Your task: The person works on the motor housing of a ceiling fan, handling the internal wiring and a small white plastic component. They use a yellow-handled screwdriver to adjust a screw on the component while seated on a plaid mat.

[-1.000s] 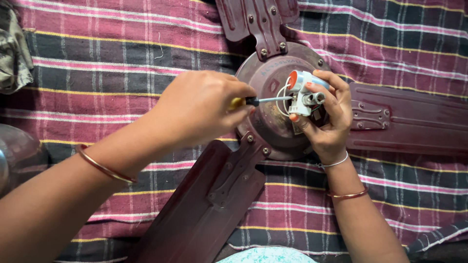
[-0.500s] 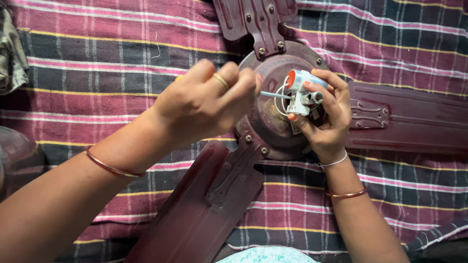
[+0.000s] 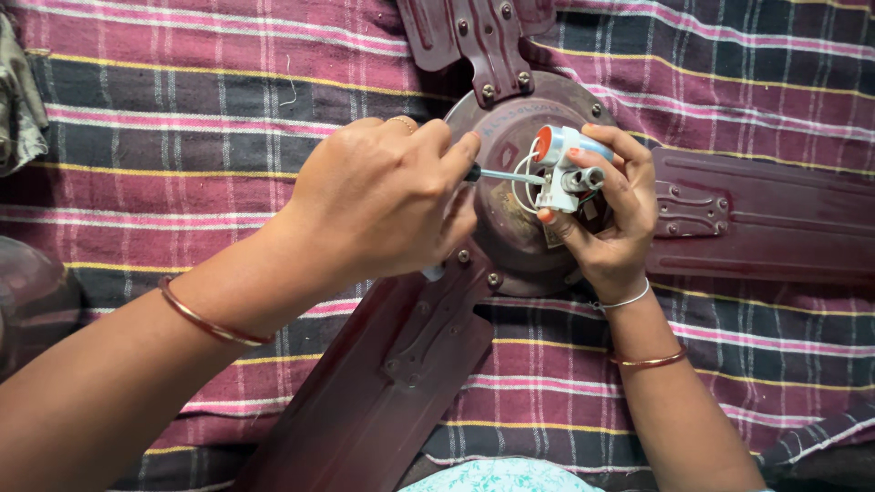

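- A striped maroon, grey and pink woven cloth [image 3: 182,100] carries everything and runs off every edge.
- A dark maroon metal ceiling fan [image 3: 510,228] lies mid-cloth; its three blades are cut off.
- The left hand [image 3: 383,205] clenches a thin steel-shafted screwdriver [image 3: 506,175], handle hidden, shaft level, tip pointing right.
- The right hand [image 3: 615,219] grasps a small white plastic wiring block with an orange cap [image 3: 563,164] over the hub, where white wires loop.

A: Soft, even daylight is seen throughout; no glare is noted. Faint shadows are cast under the left hand [image 3: 383,200].

B: Centre is rendered sharp; the near forearm is slightly blurred.
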